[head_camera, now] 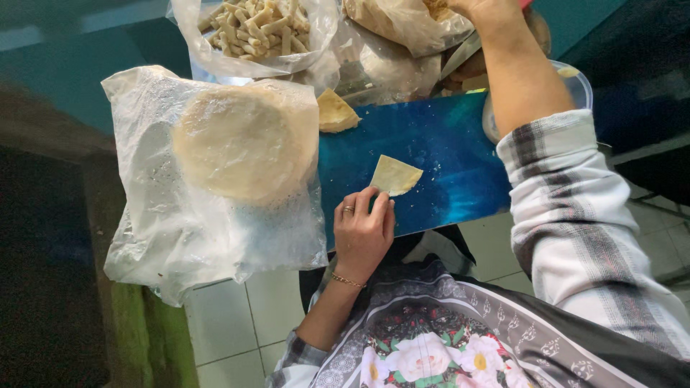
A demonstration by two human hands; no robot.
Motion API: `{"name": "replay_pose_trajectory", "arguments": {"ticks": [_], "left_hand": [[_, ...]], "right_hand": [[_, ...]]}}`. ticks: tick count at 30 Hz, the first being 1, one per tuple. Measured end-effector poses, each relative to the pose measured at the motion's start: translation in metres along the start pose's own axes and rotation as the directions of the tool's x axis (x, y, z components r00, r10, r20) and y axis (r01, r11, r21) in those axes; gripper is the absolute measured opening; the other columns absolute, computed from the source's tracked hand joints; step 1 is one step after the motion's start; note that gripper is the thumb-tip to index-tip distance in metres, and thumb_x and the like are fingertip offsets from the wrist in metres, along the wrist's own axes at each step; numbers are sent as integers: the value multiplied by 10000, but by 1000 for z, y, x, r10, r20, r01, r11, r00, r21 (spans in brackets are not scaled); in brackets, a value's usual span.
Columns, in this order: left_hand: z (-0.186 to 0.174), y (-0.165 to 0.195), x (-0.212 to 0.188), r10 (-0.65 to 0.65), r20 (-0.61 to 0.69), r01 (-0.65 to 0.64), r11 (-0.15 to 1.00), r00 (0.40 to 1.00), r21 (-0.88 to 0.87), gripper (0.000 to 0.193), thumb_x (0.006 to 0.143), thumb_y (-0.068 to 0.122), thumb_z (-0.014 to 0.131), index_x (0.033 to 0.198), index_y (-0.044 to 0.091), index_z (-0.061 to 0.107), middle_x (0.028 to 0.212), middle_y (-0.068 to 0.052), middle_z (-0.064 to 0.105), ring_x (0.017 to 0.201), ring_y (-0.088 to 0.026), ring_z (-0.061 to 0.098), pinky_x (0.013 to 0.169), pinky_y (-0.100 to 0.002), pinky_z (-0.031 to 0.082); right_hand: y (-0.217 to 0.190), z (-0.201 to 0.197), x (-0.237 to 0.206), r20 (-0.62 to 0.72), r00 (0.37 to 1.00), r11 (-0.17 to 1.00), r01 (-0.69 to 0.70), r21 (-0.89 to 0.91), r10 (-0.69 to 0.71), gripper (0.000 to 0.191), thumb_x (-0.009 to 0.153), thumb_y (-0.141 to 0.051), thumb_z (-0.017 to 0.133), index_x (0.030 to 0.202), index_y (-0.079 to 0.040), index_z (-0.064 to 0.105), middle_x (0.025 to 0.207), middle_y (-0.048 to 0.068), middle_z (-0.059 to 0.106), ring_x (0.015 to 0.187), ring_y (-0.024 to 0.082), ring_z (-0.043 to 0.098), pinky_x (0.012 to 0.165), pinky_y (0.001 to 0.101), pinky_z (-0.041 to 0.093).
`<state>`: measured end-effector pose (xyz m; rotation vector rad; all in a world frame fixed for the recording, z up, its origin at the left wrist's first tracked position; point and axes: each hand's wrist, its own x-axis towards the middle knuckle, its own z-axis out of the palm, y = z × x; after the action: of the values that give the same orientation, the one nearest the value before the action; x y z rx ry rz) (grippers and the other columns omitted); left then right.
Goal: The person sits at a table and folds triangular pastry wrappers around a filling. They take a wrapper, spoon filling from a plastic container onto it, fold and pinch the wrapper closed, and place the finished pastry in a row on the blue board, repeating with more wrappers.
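From here I see open blue board (445, 154) to the right of the dough triangle (394, 175), up to my right forearm (521, 75), which crosses the far right edge. On the left, the plastic bag of round wrappers (241, 144) blocks the way. Another folded piece (335, 111) sits at the board's far-left corner, and bags of rolled snacks (255, 29) crowd the far side.
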<state>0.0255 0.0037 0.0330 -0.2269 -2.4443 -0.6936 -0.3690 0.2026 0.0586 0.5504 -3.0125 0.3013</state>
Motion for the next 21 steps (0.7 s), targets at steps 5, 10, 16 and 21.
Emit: {"name": "replay_pose_trajectory", "arguments": {"ticks": [5,10,16,21], "left_hand": [[0,0,1,-3,3,3,1000,1000,-3,145,928,172,728,1044,89,697,1121,-55,655,1032,-263,621,889,-412,491],[1,-1,1,-5,2,5,1000,1000,-18,151,928,172,729,1047,85,697,1115,-54,654,1021,-262,619,882,-410,489],[2,0,1,12,1,-12,1000,1000,7,155,930,168,727,1056,83,697,1115,-53,651,1022,-259,618,888,-409,490],[2,-2,1,10,5,-10,1000,1000,-2,152,931,173,730,1047,81,696,1112,-58,652,1017,-263,617,874,-408,488]], "right_hand": [[1,1,2,-2,1000,1000,9,3,-9,314,941,-343,655,1162,-132,727,988,222,713,829,399,703,669,524,542],[1,4,2,6,1000,1000,13,3,-13,297,934,-322,654,1144,-128,733,967,219,715,812,393,706,653,519,543],[5,8,6,16,999,999,34,-2,-34,277,925,-296,653,1123,-123,740,942,216,718,791,385,708,634,513,544],[5,11,16,-7,998,998,66,-17,-66,261,919,-274,651,1106,-119,746,921,213,721,773,379,711,618,508,544]]}}
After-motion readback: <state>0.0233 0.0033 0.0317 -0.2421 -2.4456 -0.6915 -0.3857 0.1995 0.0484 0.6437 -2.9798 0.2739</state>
